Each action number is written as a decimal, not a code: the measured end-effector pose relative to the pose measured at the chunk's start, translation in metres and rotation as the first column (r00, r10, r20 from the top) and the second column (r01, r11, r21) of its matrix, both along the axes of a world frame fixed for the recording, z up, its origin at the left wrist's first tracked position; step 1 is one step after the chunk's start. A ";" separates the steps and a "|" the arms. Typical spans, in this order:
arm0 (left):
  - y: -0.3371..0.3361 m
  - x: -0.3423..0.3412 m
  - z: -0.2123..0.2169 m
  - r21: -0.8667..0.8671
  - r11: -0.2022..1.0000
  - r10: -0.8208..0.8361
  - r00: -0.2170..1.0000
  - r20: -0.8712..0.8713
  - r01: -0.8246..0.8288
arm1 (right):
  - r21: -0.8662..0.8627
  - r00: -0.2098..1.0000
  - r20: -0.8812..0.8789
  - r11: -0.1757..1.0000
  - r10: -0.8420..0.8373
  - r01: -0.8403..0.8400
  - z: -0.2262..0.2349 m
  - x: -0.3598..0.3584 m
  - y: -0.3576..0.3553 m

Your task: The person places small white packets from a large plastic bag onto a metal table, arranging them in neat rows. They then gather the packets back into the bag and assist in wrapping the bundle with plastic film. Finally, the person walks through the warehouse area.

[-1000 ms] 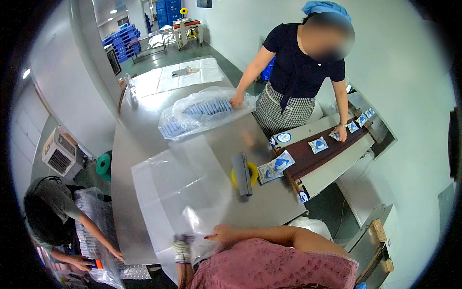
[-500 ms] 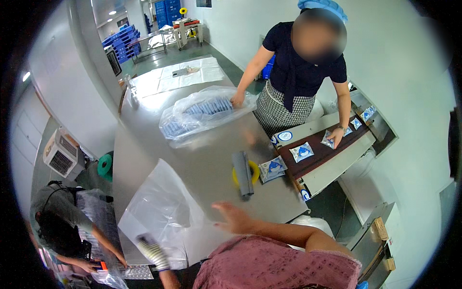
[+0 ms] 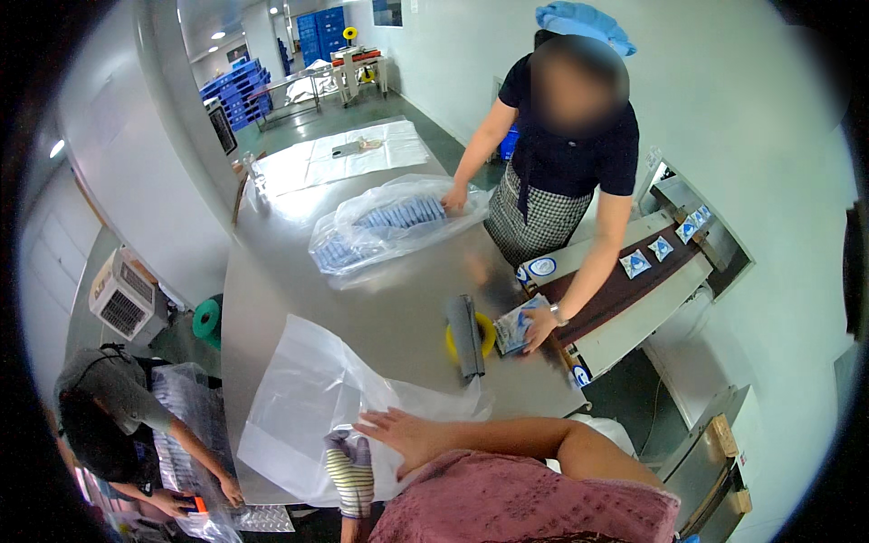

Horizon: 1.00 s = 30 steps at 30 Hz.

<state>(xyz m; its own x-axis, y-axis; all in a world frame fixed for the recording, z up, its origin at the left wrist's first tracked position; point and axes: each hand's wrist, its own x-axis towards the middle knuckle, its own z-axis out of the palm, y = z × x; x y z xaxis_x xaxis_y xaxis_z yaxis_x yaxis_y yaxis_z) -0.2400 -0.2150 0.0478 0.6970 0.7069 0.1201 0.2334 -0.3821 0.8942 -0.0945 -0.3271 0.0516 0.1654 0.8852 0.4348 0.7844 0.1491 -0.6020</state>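
Note:
A large clear plastic bag (image 3: 299,398) lies spread and flat on the near part of the metal table. My left hand (image 3: 349,472), in a striped knit glove, has its fingers closed on the bag's near edge. Bare, with fingers spread, my right hand (image 3: 403,438) rests on the bag just beside the glove. Beyond it, a grey roll (image 3: 466,337) lies across a yellow tape ring (image 3: 489,335). A co-worker's hand (image 3: 541,328) presses on a small stack of blue-and-white packets (image 3: 514,330) at the table's right edge.
Across the metal table (image 3: 398,312), the co-worker's other hand holds a clear bag filled with packets (image 3: 380,222). A conveyor (image 3: 606,294) carrying packets adjoins on the right. Another person (image 3: 100,434) bends over a packed bag at lower left, near a white air cooler (image 3: 127,299).
My right hand has moved left and down onto the bag, and my gloved hand has moved right toward it. The co-worker's hand has gone from the conveyor to the packet stack.

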 end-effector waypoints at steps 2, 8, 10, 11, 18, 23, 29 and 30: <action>-0.022 0.014 0.036 -0.072 0.993 -0.098 0.995 0.001 0.097 | -0.135 0.989 0.047 0.980 -0.139 0.144 -0.033 -0.004 0.011; -0.013 0.009 0.044 0.248 0.966 0.059 0.861 -0.505 0.079 | -0.198 0.862 -0.440 0.963 -0.253 0.182 -0.022 0.017 0.009; 0.016 -0.004 0.005 0.357 0.934 0.154 0.888 -0.432 0.011 | -0.211 0.801 -0.583 0.977 -0.134 0.010 0.004 0.005 0.009; 0.031 -0.008 -0.011 0.366 0.931 0.171 0.903 -0.395 -0.016 | -0.151 0.785 -0.619 0.979 0.015 -0.138 0.006 -0.008 0.008; 0.076 -0.046 -0.034 -0.088 0.995 0.076 0.967 0.245 -0.055 | -0.263 0.903 -0.336 0.947 -0.270 0.185 -0.009 -0.010 0.000; 0.008 -0.032 -0.016 -0.761 0.649 -0.029 0.999 -0.039 -0.011 | -0.095 0.899 -0.020 0.896 -0.437 0.434 -0.026 0.075 0.011; 0.082 -0.050 -0.051 0.522 0.852 0.243 0.855 -0.459 0.038 | -0.310 0.820 -0.565 0.944 -0.089 -0.111 0.037 0.052 -0.007; 0.115 -0.071 -0.069 0.653 0.755 0.434 0.790 -0.432 -0.058 | -0.389 0.842 -0.539 0.877 0.031 -0.281 0.045 0.039 -0.012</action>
